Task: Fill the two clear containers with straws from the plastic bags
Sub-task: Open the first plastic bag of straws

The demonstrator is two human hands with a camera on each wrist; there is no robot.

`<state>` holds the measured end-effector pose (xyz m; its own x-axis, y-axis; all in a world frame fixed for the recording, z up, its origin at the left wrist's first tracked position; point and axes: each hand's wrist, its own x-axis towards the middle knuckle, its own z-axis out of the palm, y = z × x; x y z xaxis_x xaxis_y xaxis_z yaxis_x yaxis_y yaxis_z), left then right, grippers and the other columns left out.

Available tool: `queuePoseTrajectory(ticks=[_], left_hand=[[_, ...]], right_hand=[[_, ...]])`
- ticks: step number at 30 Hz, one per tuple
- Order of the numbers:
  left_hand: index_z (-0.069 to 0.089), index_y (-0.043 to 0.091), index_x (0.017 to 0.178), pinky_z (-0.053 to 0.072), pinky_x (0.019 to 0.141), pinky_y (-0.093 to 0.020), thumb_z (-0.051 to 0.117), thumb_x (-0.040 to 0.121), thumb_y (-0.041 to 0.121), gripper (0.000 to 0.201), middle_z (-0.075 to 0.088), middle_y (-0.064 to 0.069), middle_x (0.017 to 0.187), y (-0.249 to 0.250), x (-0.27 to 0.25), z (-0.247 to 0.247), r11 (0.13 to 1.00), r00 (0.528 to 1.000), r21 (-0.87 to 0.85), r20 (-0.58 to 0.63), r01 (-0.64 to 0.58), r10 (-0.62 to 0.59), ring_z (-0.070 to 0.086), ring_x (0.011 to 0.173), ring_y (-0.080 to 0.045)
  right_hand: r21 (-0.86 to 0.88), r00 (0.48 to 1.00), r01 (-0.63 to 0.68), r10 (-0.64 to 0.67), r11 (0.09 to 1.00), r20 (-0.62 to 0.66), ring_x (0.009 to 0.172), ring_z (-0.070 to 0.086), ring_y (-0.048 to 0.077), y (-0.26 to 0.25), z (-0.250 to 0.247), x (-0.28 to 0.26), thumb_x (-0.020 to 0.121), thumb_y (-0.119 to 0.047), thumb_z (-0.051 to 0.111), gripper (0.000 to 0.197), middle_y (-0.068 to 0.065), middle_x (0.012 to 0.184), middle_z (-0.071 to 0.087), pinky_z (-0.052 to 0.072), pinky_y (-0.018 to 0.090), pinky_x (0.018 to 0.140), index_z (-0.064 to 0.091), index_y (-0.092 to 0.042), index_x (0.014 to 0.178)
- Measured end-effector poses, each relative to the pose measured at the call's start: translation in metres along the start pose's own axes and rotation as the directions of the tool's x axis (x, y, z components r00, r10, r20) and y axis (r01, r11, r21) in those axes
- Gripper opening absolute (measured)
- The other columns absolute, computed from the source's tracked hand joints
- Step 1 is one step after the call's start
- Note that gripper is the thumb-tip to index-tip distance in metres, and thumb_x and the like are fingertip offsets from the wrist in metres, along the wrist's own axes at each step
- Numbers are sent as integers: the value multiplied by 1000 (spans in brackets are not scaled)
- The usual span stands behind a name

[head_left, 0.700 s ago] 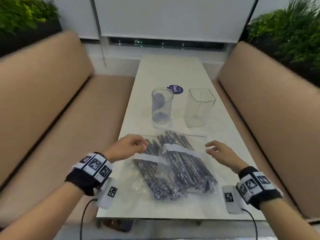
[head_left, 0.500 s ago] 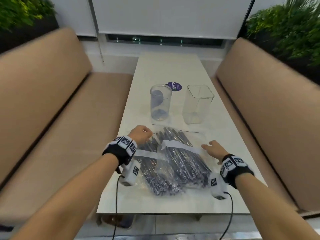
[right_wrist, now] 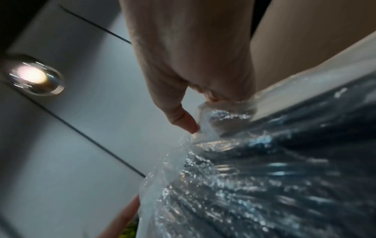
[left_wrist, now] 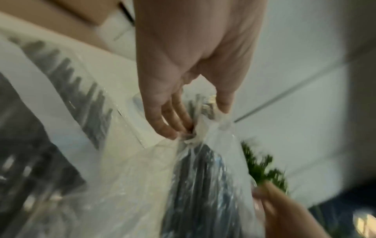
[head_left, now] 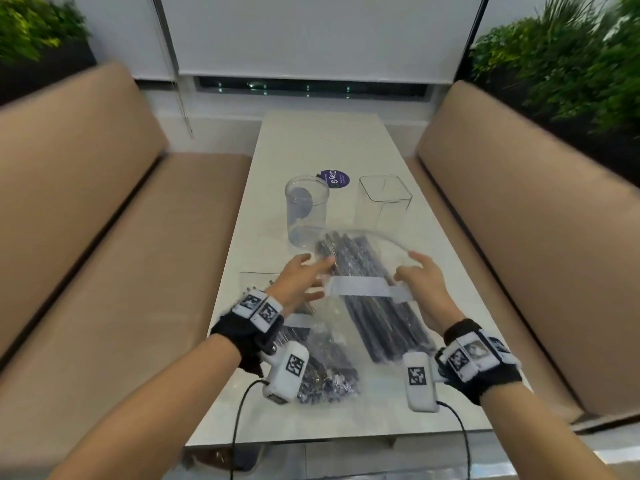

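Note:
A clear plastic bag of dark straws (head_left: 375,299) with a white label band is lifted off the table between both hands. My left hand (head_left: 304,280) pinches its left edge, the plastic bunched at the fingertips (left_wrist: 173,133). My right hand (head_left: 420,285) pinches the right edge between thumb and fingers (right_wrist: 187,124). A second bag of straws (head_left: 322,368) lies flat on the table under my left wrist. Behind the bags stand a round clear container (head_left: 306,209) and a square clear container (head_left: 382,202), both without straws.
The white table (head_left: 325,140) runs away from me between two tan benches (head_left: 104,237) (head_left: 519,220). A purple round sticker (head_left: 334,178) lies behind the containers. Plants stand at both far corners. Cables hang from my wrist devices over the near edge.
Both hands have taken hold of the upper bag's sides and raised it off the table toward the containers; before, they were reaching onto the bags lying flat.

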<state>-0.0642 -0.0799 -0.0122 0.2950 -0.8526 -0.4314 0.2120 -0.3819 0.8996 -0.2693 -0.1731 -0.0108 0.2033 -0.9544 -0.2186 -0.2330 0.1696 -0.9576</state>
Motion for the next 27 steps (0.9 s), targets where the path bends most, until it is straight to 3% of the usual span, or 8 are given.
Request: queuePoseTrajectory(ticks=[5,8,10,13,16,19,24,27], left_hand=[[65,24,103,50,80,-34,57,91,43,24,67,4,106,55,-21,-14,985,985,-132,117,-109,125,58,100,-17],[63,13,115,52,89,-32,57,94,25,25,69,-1,112,80,-25,-29,951,950,-120,97,-284,296,63,102,-17],[61,6,119,52,88,-28,60,91,22,32,70,-4,111,93,-30,-39,930,925,-30,91,-367,368,67,97,-14],[64,10,106,53,81,-18,60,90,15,17,72,-1,103,109,-38,-40,882,891,169,211,-439,403,70,90,-5],[65,15,105,53,83,-15,56,92,4,19,73,7,103,119,-48,-24,844,843,275,432,-461,320,69,97,-3],[62,7,121,50,96,-20,59,91,3,31,72,0,114,119,-53,-7,814,798,310,535,-491,278,66,111,-10],[62,27,101,50,78,-21,71,85,21,19,62,7,102,114,-52,9,722,797,391,55,-571,601,63,89,-11],[59,14,87,53,60,-24,66,89,28,17,61,2,77,123,-63,22,860,865,126,-19,-495,501,63,63,-12]], right_hand=[[-56,888,371,-336,927,315,79,66,14,-67,-26,-53,88,2,63,58,0,79,66,49,29,82,47,-27,135],[-487,737,640,-297,594,607,79,72,9,-116,-58,-76,86,-5,70,45,-4,84,76,55,26,83,63,-33,121],[-581,721,693,-427,427,546,70,72,4,-151,-78,-83,89,-9,68,24,-7,74,76,55,20,78,74,-26,104],[-495,684,717,-630,491,367,76,71,5,-176,-78,-83,93,-31,60,22,-6,83,75,55,16,74,70,-24,111],[-558,700,712,-497,426,514,89,66,2,-172,-44,-77,84,-58,57,58,-12,103,67,51,15,78,54,-30,135],[-497,639,767,-550,405,538,75,65,8,-156,-15,-70,86,-40,69,50,-11,87,66,50,20,73,58,-20,130],[-321,755,656,-592,683,281,53,64,10,-135,-4,-52,80,-12,70,23,-11,53,62,57,45,76,72,-10,103],[-239,766,639,-579,731,280,48,62,11,-129,2,-57,83,-8,71,17,-7,53,66,59,44,68,73,-22,93]])
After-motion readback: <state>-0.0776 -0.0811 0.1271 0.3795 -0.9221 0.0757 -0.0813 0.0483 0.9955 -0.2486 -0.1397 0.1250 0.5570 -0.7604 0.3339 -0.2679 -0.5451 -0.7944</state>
